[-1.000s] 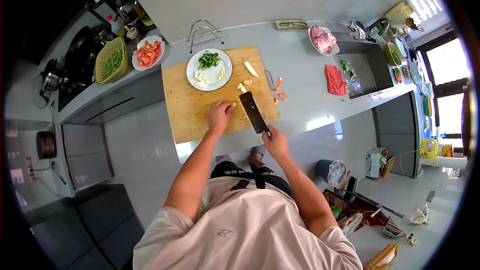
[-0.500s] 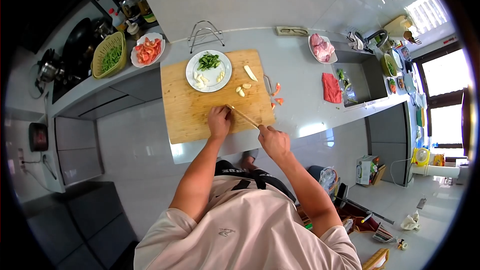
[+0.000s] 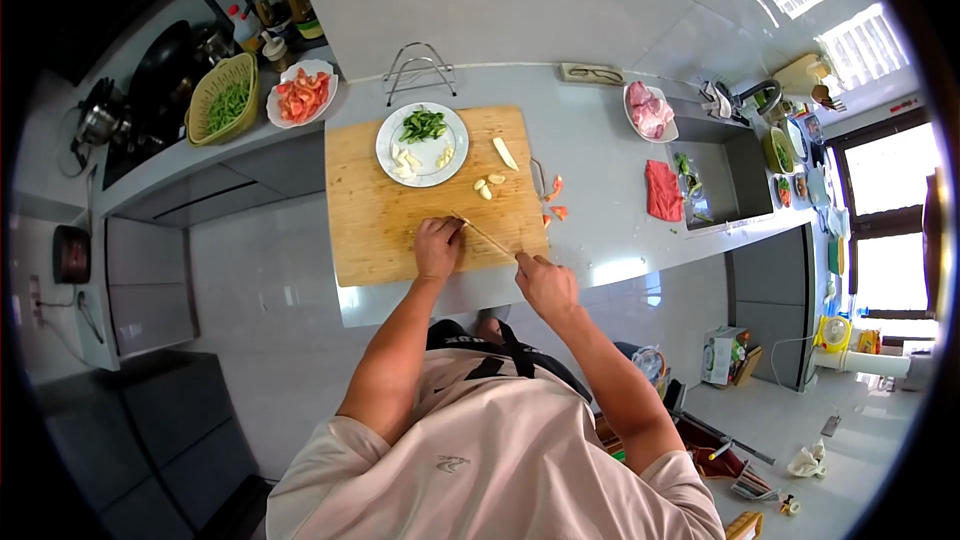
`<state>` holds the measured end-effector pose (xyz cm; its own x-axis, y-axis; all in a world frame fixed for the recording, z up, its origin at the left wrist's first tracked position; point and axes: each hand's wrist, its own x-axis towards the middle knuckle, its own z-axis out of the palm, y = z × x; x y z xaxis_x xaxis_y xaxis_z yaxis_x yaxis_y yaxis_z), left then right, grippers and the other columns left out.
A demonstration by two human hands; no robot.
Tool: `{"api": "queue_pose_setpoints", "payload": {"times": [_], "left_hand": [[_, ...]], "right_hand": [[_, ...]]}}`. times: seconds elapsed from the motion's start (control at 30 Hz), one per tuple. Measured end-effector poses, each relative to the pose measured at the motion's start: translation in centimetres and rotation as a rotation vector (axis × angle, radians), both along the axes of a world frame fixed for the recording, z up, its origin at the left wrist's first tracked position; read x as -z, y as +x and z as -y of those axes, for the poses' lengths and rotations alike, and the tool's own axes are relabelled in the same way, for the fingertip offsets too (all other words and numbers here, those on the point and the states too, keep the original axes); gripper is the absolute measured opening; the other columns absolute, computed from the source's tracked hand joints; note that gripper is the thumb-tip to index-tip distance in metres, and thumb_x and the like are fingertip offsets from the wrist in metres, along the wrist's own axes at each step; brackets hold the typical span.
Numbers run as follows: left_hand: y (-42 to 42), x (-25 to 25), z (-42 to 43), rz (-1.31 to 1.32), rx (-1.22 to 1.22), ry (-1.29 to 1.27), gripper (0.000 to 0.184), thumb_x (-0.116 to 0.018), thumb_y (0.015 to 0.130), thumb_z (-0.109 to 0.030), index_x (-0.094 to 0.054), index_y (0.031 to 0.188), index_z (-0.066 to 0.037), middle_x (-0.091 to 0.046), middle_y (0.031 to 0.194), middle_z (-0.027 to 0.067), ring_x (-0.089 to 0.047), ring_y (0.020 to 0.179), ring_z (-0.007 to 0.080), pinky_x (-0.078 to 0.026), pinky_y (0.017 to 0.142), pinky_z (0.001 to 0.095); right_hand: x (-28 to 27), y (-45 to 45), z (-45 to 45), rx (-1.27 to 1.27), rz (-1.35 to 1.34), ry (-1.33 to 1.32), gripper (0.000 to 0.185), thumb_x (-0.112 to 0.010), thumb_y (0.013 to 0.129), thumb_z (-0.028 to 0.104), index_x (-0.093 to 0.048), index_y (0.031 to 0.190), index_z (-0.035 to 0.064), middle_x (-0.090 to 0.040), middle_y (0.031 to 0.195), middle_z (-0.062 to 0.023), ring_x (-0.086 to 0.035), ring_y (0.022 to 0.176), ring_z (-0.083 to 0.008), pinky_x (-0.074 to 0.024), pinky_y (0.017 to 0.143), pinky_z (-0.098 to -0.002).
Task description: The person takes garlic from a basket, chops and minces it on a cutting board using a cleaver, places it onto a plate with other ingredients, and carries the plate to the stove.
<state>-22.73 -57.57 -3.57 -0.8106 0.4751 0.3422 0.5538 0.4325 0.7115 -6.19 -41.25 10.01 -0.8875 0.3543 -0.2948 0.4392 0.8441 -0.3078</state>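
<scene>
A wooden cutting board (image 3: 370, 225) lies on the counter in front of me. My right hand (image 3: 547, 282) is closed around the handle of a kitchen knife (image 3: 488, 237), seen almost edge-on over the board. By the knife's tip, my left hand (image 3: 437, 247) presses on the board with curled fingers; whatever they hold is hidden. Beyond the hands lie several peeled garlic cloves (image 3: 484, 188) and a long pale piece (image 3: 505, 153). A white plate (image 3: 456, 128) on the board carries chopped greens (image 3: 424, 124) and pale cut pieces (image 3: 404, 162).
At left stand a basket of green beans (image 3: 228, 108) and a dish of tomato pieces (image 3: 303, 94). A wire rack (image 3: 420, 70) is behind the board. Raw meat (image 3: 650, 112) and a red cloth (image 3: 663, 190) lie near the sink (image 3: 745, 175). Red scraps (image 3: 556, 210) lie right of the board.
The view has shifted slightly, so the counter sits a little lower and to the right. Both hands keep nearly the same place, with the knife still in the right hand.
</scene>
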Motion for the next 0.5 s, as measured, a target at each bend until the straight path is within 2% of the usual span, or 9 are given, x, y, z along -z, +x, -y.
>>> {"api": "queue_pose_setpoints", "payload": {"times": [0.1,0.2,0.4,0.5], "left_hand": [[0.1,-0.1,-0.1,-0.007,-0.014,0.006,0.021,-0.074,0.081,-0.002,-0.079,0.101,-0.006,-0.076,0.101,0.0093,-0.064,0.098,0.0328,-0.053,0.088,0.0437],[0.1,-0.1,0.0,-0.008,0.006,-0.004,0.021,-0.073,0.081,-0.002,-0.079,0.101,-0.006,-0.076,0.102,0.0099,-0.065,0.097,0.0331,-0.053,0.088,0.0435],[-0.2,-0.4,0.0,-0.004,0.020,0.035,0.020,-0.072,0.080,-0.001,-0.078,0.099,-0.006,-0.076,0.099,0.0097,-0.065,0.094,0.0337,-0.053,0.086,0.0432],[0.0,-0.2,0.0,0.000,-0.004,0.046,0.019,-0.073,0.081,-0.002,-0.078,0.099,-0.006,-0.077,0.099,0.0092,-0.066,0.093,0.0336,-0.053,0.086,0.0434]], "right_hand": [[-0.3,-0.1,0.4,-0.006,-0.009,0.024,0.021,-0.059,0.097,0.026,-0.064,0.113,0.0140,-0.075,0.100,-0.0120,-0.074,0.085,-0.0394,-0.0585,0.076,-0.0534],[1.9,-0.7,0.2,-0.007,0.060,0.026,0.021,-0.060,0.097,0.026,-0.065,0.113,0.0140,-0.075,0.100,-0.0125,-0.074,0.083,-0.0397,-0.0587,0.074,-0.0535],[1.0,-0.4,-0.4,0.027,-0.077,-0.042,0.020,-0.060,0.096,0.026,-0.067,0.109,0.0127,-0.076,0.100,-0.0136,-0.074,0.084,-0.0401,-0.0590,0.076,-0.0526],[0.5,-0.1,-0.3,0.009,-0.009,-0.019,0.026,-0.062,0.095,0.027,-0.068,0.118,0.0152,-0.076,0.101,-0.0122,-0.073,0.086,-0.0386,-0.0588,0.078,-0.0511]]}}
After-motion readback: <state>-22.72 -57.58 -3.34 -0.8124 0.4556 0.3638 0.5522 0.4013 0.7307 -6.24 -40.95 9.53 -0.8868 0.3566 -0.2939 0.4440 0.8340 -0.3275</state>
